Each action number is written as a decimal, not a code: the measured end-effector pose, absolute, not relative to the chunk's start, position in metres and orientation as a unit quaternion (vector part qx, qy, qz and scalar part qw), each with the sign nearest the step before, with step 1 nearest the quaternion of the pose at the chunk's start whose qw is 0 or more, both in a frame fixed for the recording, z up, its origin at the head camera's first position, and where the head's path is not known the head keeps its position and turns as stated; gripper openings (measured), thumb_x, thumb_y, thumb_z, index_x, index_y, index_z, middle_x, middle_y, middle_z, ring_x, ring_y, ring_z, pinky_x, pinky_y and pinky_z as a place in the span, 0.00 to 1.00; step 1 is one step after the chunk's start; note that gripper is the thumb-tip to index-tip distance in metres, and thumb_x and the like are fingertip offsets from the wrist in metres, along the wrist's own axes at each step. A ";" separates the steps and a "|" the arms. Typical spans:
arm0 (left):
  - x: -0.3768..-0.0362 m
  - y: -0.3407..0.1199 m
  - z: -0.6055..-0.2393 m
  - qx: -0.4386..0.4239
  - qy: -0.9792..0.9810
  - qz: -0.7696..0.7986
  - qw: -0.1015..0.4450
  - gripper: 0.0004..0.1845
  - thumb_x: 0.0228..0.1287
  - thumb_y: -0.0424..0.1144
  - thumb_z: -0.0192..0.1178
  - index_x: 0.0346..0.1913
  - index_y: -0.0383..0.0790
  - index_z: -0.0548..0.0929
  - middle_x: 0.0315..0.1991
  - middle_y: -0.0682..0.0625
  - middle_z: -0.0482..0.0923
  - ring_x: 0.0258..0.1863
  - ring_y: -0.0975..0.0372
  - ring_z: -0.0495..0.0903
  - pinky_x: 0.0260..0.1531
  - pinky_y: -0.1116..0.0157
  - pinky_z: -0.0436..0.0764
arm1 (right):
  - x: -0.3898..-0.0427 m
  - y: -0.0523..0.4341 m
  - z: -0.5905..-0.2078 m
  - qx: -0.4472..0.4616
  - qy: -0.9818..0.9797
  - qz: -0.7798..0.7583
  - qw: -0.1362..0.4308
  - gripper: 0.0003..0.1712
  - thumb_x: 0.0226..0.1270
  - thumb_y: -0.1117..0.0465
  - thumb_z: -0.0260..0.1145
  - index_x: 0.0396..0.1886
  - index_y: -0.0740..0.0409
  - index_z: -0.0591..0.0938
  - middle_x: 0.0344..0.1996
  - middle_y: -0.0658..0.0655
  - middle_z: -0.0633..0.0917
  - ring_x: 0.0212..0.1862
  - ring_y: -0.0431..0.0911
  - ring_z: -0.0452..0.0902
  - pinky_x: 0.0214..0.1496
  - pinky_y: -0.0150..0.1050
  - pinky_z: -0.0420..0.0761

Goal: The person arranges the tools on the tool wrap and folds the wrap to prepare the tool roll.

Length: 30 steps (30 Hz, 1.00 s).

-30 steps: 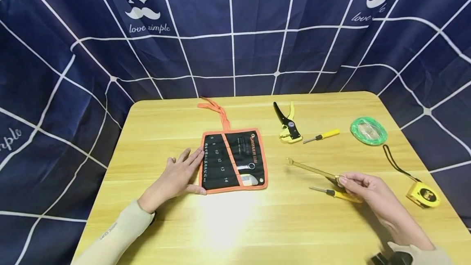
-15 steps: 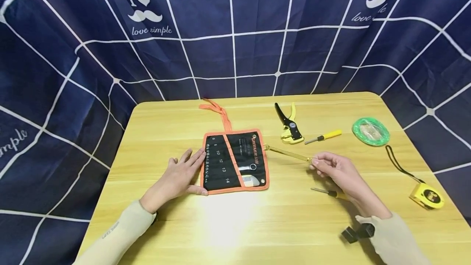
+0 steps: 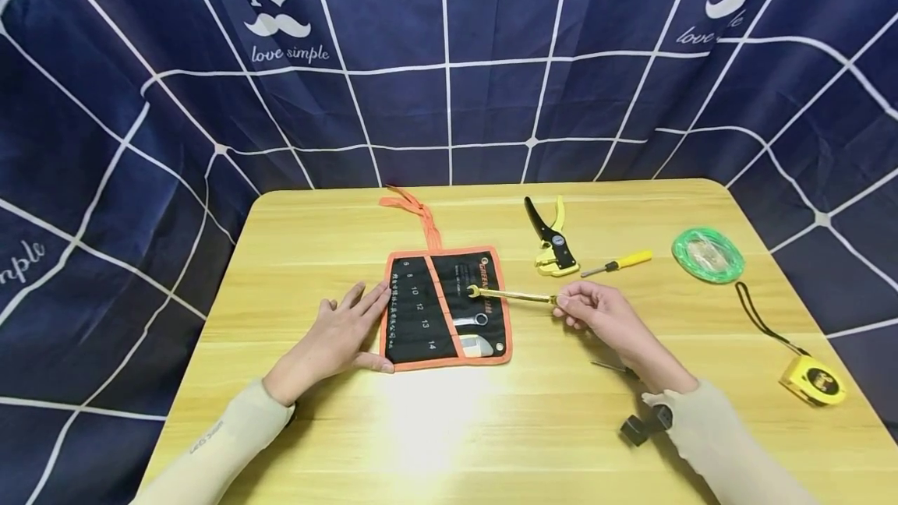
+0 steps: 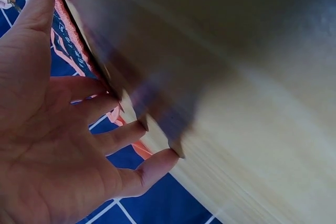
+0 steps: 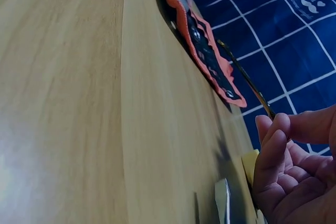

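A black tool pouch [image 3: 414, 333] with orange trim lies flat on the table, its numbered slots to the left. My left hand [image 3: 330, 341] rests with spread fingers on the pouch's left edge; the left wrist view shows the same hand [image 4: 68, 145] palm-on. Between thumb and fingers my right hand [image 3: 603, 318] pinches one end of a gold wrench [image 3: 515, 297]. The wrench's open-ended head hangs over the pouch's right half, apart from it in the right wrist view. A silver wrench [image 3: 470, 321] and a pale rounded tool [image 3: 477, 345] stick out of the pouch's pocket.
Behind to the right lie a black-and-yellow wire stripper [image 3: 554, 244] and a yellow screwdriver [image 3: 624, 262]. Farther right are a green wire coil [image 3: 708, 255] and a yellow tape measure [image 3: 814, 380]. Another screwdriver [image 3: 610, 366] is mostly hidden under my right forearm.
My right hand has carried the gold wrench leftward from the right side of the table until its head is above the pouch. The left hand has stayed in place.
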<state>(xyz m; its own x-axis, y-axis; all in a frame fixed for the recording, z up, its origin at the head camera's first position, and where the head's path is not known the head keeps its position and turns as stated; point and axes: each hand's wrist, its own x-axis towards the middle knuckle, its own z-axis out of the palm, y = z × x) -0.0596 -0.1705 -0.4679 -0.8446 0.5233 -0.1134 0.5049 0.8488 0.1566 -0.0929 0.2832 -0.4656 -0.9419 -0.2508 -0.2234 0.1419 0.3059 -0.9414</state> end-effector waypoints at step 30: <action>-0.061 -0.172 -0.470 0.257 0.961 0.055 0.082 0.71 0.53 0.75 0.73 0.86 0.29 0.57 0.86 0.37 0.55 0.81 0.36 0.60 0.57 0.27 0.71 | -0.115 0.248 -0.469 -0.058 0.795 -0.564 0.216 0.14 0.83 0.63 0.66 0.53 0.73 0.85 0.38 0.59 0.91 0.33 0.42 0.81 0.35 0.33 0.81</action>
<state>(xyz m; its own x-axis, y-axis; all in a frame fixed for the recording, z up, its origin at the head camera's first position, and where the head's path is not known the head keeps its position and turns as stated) -0.0614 -0.1719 -0.4700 -0.8542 0.5036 -0.1295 0.4856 0.8616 0.1479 -0.1151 0.2485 -0.4689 -0.9002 -0.3359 -0.2773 0.1503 0.3580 -0.9215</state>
